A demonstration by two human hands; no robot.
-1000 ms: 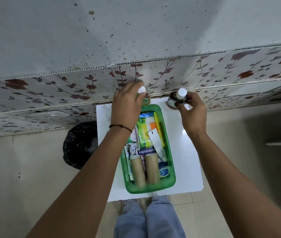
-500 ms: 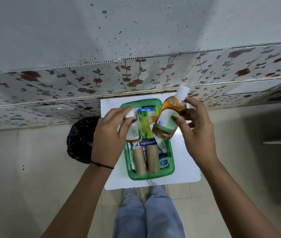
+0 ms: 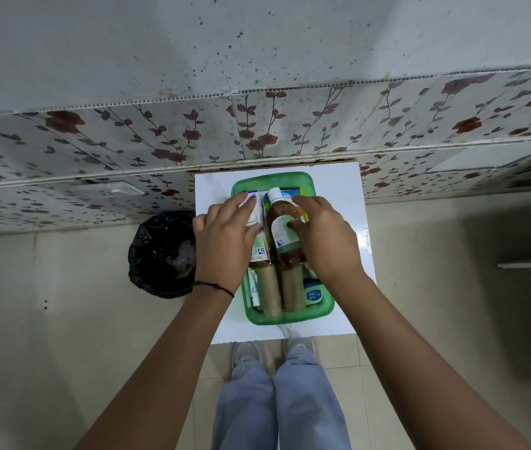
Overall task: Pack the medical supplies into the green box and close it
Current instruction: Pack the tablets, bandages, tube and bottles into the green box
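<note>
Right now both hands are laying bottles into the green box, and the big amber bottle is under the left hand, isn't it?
Not quite: the head view shows the big amber bottle under the right hand. The left hand lays a smaller bottle into the green box.

Green box [image 3: 290, 318] on white table [image 3: 335, 190]

The box [image 3: 290, 318] was translucent green plastic with a soft sheen. The bench [image 3: 352, 196] was glossy white and threw back the light. The bottle [image 3: 285, 235] was clear amber plastic with a paper label. Two rolls [image 3: 270, 287] looked like matt tan cloth. The bin bag [image 3: 160, 254] was shiny, crinkled black plastic.
</note>
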